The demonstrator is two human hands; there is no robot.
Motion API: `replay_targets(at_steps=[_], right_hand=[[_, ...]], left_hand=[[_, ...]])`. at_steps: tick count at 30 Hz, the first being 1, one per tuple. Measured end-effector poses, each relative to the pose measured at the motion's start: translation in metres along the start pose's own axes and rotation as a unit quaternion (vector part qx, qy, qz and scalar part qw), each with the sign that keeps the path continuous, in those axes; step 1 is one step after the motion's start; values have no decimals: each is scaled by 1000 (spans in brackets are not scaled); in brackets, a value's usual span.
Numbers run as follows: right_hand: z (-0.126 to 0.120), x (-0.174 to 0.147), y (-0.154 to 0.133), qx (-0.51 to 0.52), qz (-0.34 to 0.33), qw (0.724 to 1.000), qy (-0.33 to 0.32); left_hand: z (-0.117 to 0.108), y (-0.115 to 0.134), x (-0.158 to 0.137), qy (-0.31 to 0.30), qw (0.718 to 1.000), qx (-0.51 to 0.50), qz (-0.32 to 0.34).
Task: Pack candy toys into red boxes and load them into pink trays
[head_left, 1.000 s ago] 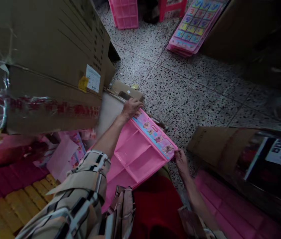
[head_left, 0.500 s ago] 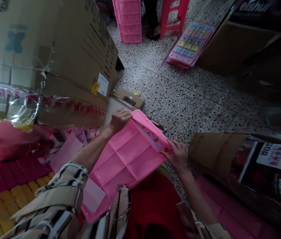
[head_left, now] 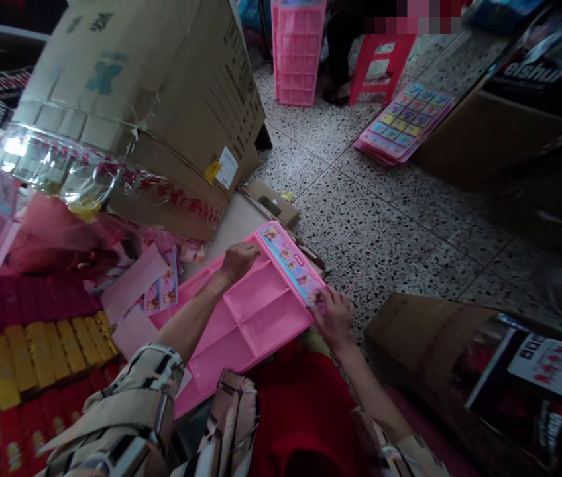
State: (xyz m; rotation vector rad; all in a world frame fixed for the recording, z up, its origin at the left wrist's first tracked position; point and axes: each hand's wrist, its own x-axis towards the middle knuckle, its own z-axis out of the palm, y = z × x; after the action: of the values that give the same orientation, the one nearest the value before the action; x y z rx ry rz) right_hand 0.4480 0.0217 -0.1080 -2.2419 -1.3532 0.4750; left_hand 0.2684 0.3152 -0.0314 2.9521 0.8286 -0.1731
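A pink plastic compartment tray (head_left: 261, 298) lies slanted before me, its near end partly covered by my left sleeve. Along its far end a printed sticker strip (head_left: 291, 264) with a blue edge lies flat on the pink rim. My left hand (head_left: 239, 262) is closed at the tray's upper left side, fingers curled over the edge near the strip. At the strip's right end, my right hand (head_left: 335, 317) grips the tray's corner, thumb side by the sticker. Pale backing sheets (head_left: 134, 281) and more printed strips (head_left: 162, 286) lie left of the tray.
A big carton (head_left: 162, 86) stands at upper left. Yellow boxes (head_left: 37, 358) and red boxes (head_left: 27, 424) fill the lower left. Another carton (head_left: 410, 344) is at right. Beyond are stacked pink trays (head_left: 298, 56), a red stool (head_left: 380, 66), and number-printed pink panels (head_left: 405, 126).
The sticker strip, partly hidden before, now shows in full, flat on the tray's end. My right hand has moved slightly left and down. The view has shifted, showing more at left.
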Motion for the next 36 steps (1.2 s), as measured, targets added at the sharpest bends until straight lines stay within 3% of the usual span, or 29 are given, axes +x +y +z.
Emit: replay_targets(at_steps=[4,9,11,14,20,23,25,27,29,31,33,35,36], right_hand=[[2,20,15,33,-14,999,25],[-1,26,30,53,-37,998,-16],[-2,19,34,60,-35,998,-11],[-5,12,34,64,-28,998,1],[-17,31,21,84,-28,996,24],[-21,47,18,183,23,980,-79],[-23,55,17,266,75,943,-186],[-27,61,14,316,104,909,-250],[-34,65,4,334,105,898,-266],[-46,66,-16,382,124,874,-274],[-60,64,-42,463,160,826,-278],[-74,61,-63,522,186,779,-293],[-81,61,-68,526,183,772,-306]], left_hand=[[10,19,34,43,997,10,-60],[10,0,114,-173,985,10,4],[10,-9,126,-215,976,4,34],[4,-12,119,-203,978,1,56],[-19,-25,88,-53,994,5,97],[-29,-38,73,-53,994,20,95],[-31,-31,51,-37,999,-6,23],[-26,1,16,16,995,-44,-85],[-14,58,-30,49,984,-72,-153],[3,126,-75,17,978,-148,-149],[19,184,-104,-32,966,-201,-159],[30,219,-113,-34,941,-236,-240],[32,228,-113,-28,928,-250,-276]])
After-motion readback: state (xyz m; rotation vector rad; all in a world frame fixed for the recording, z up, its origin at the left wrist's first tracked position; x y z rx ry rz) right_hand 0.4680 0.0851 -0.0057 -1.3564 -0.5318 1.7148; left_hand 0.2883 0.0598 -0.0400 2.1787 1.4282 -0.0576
